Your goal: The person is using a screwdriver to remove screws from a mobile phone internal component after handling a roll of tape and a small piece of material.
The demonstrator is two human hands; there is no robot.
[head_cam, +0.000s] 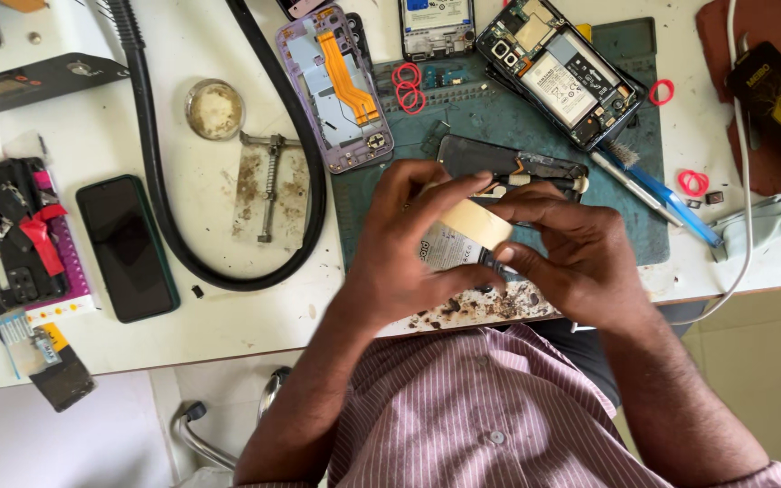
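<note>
White and crowded, the counter (pixel 92 136) carries a green work mat (pixel 535 126) at its far right side, strewn with opened phones. Over the mat's near edge, the left hand (pixel 399 244) and the right hand (pixel 562 248) meet, both curled shut around a roll of pale tape (pixel 474 223) and a flat phone battery (pixel 449 248) pinched beneath it. Just beyond the fingers lies a dark phone frame (pixel 508 163) with its flex cable exposed.

The battery is held in the air by fingertips alone, so a slip while the tape is worked could drop it onto the littered counter edge, where gritty debris (pixel 481 307) could stick to the tape's adhesive. A sharp bend could damage the cell. The blue brush (pixel 657 194) and the open black phone (pixel 558 72) lie near the right wrist; a sweep of the arm could knock them. Red rubber bands (pixel 409 86) lie farther off.
</note>
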